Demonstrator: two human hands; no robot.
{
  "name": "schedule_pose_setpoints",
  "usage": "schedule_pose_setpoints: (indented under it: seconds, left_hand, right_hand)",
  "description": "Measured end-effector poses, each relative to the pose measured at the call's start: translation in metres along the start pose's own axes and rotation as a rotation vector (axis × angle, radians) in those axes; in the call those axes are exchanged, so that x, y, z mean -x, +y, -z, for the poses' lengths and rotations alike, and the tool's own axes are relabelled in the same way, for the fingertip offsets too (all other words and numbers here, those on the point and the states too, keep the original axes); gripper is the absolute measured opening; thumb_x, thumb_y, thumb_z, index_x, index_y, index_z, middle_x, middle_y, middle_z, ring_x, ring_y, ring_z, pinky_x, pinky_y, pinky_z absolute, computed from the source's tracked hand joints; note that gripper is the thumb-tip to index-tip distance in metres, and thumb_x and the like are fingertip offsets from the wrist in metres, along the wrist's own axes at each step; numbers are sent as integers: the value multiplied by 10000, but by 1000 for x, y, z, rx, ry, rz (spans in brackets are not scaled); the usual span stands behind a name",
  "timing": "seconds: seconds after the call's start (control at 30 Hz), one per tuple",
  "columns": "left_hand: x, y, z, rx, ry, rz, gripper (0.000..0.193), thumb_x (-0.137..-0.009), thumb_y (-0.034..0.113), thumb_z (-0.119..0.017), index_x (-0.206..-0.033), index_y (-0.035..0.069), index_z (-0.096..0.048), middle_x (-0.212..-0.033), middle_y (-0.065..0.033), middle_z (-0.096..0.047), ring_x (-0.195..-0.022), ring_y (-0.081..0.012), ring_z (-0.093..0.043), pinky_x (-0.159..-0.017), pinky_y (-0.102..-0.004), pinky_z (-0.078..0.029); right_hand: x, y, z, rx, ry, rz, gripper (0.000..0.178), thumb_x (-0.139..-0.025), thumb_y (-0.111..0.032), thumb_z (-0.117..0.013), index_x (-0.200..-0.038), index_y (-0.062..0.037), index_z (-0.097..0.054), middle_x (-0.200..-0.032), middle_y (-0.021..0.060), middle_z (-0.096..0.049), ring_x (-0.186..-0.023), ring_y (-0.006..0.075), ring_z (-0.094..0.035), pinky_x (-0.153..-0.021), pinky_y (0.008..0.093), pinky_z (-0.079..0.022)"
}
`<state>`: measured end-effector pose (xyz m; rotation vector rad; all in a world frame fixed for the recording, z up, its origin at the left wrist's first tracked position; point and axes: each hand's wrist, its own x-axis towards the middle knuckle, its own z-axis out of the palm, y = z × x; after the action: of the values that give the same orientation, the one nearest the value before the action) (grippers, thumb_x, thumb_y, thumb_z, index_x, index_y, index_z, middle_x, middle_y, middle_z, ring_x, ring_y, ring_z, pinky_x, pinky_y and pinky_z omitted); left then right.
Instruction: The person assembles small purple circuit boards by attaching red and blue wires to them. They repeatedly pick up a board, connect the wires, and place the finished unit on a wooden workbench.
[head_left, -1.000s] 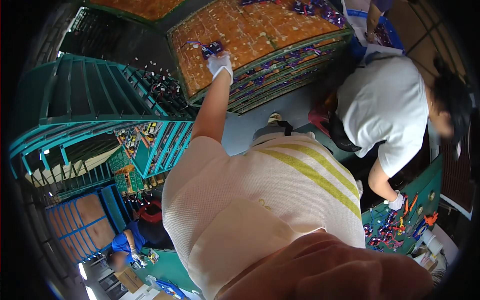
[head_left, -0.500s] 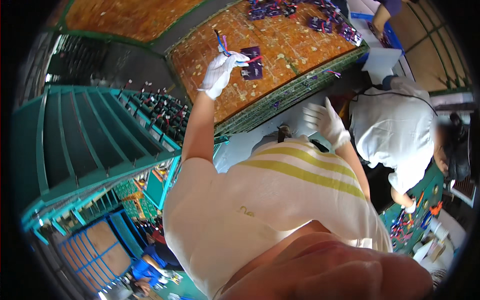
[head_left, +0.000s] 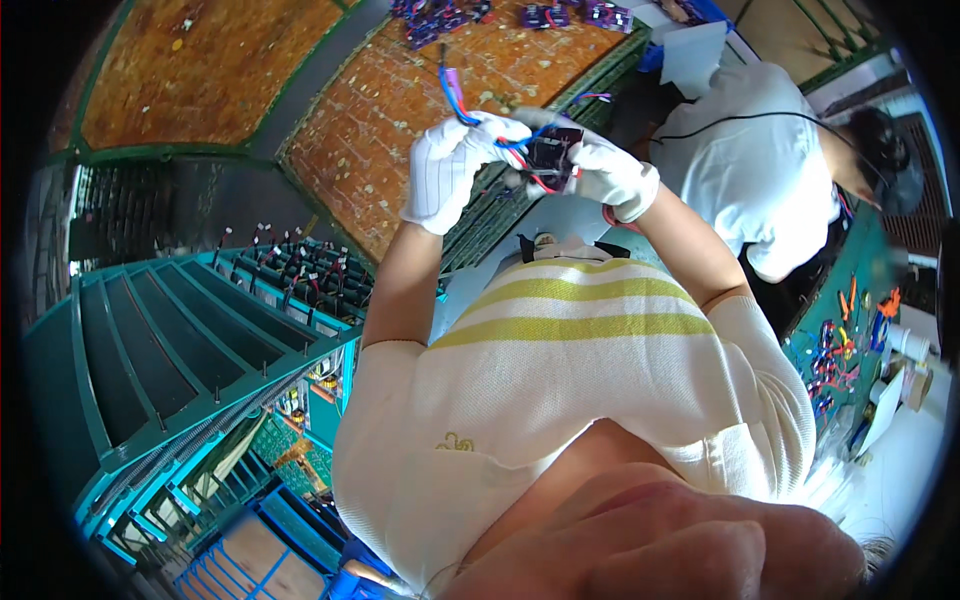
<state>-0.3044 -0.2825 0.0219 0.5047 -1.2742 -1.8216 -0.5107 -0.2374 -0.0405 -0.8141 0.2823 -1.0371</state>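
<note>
My left hand (head_left: 445, 175), in a white glove, is closed on a bundle of blue, red and purple wires (head_left: 455, 95). The free ends of the bundle stick up past its fingers. My right hand (head_left: 612, 178), also gloved, grips the right side of a small dark purple circuit board (head_left: 550, 155). Blue and red leads run between the board and my left hand's fingers. Both hands are close together in front of my chest, over the near edge of the wooden worktable (head_left: 360, 140). My fingers hide part of the board.
More purple circuit boards (head_left: 430, 18) with wires lie at the table's far side. To the left stands a teal rack (head_left: 190, 350) beside rows of black parts with wires. At right a person in white (head_left: 750, 160) bends by a green bench (head_left: 860, 270) holding tools and wires.
The board has come up off the table into my hands. My right hand, empty and spread before, has moved in to grip it. My view has shifted, and the co-worker leans differently.
</note>
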Motion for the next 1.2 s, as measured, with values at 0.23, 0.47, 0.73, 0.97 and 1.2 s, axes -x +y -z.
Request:
schedule_pose_setpoints:
  seconds: [0.23,0.47,0.73,0.97,1.2]
  left_hand:
    - [-4,-69,-99,-155,266,71,285,-985,173,-458,-1045,-67,-599,-980,-162,-667,-873,-223,-670,-756,-330,-563]
    - [31,-123,-223,-235,75,448,391,-1002,303,-412,-1077,-31,-599,-888,-141,-646,-730,-216,-651,-673,-350,-564]
    - [67,-158,-305,183,-81,459,391,-995,344,-448,-1115,-14,-545,-719,-90,-551,-486,-57,-403,-442,-199,-346]
    - [103,-135,-334,-175,-318,92,373,-969,357,-509,-1000,-5,-596,-751,-54,-616,-552,-50,-509,-473,-163,-349]
    - [130,-115,-360,-479,-470,89,314,-958,312,-550,-948,9,-632,-763,-34,-645,-525,-46,-474,-478,-188,-324]
  right_hand:
    - [107,-30,-25,2064,500,845,612,-588,-136,-689,-1182,-142,-540,-1149,72,-562,-1128,362,-495,-955,468,-411]
    - [278,-36,-27,2779,275,1089,547,-720,-232,-663,-1207,-436,-521,-1223,-97,-506,-1099,232,-515,-758,376,-471]
    - [396,-18,-76,2616,59,854,290,-793,-287,-609,-1082,-297,-611,-1096,-61,-564,-1087,159,-528,-1041,528,-283]
    - [428,-14,-95,-101,858,299,931,-828,-766,-359,-1358,-1,-351,-1247,204,-527,-1004,345,-619,-836,501,-517]
    - [422,14,-105,-548,255,172,493,-888,-267,-583,-1304,-32,-462,-1182,217,-589,-986,378,-628,-899,530,-498]
